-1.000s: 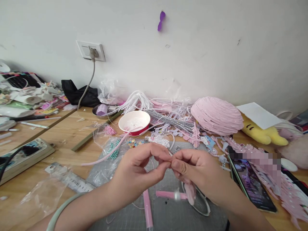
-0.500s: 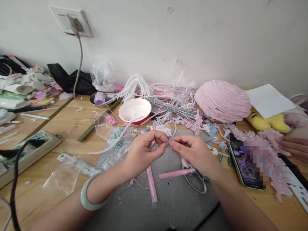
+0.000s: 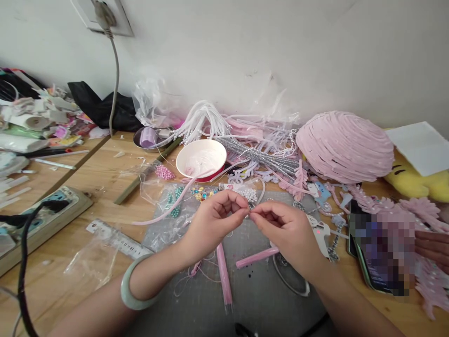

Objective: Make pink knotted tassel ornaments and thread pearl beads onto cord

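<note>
My left hand [image 3: 219, 217] and my right hand [image 3: 282, 229] meet fingertip to fingertip above a grey cutting mat [image 3: 196, 299]. Both are closed in a pinch on something small that I cannot make out. A pale green bangle [image 3: 130, 283] circles my left wrist. Below my hands lie two pink tube-like pieces, one pink stick [image 3: 224, 276] near the middle and another pink stick [image 3: 257, 257] by my right hand. Thin pink cord [image 3: 198, 267] trails under my left forearm. Teal beads [image 3: 175, 203] and gold and blue gems [image 3: 203, 193] sit behind my left hand.
A white and red bowl [image 3: 201, 159] stands behind the mat, beside silver stems [image 3: 259, 157] and a pink ribbed dome [image 3: 345, 146]. At right are a phone [image 3: 372, 271] and another person's hand [image 3: 433, 248]. A power strip [image 3: 70, 206] and ruler [image 3: 121, 241] lie left.
The view has shifted, so the phone and dome sit farther right. My hands stay pinched together, with the right hand slightly lower and its fingers more bent.
</note>
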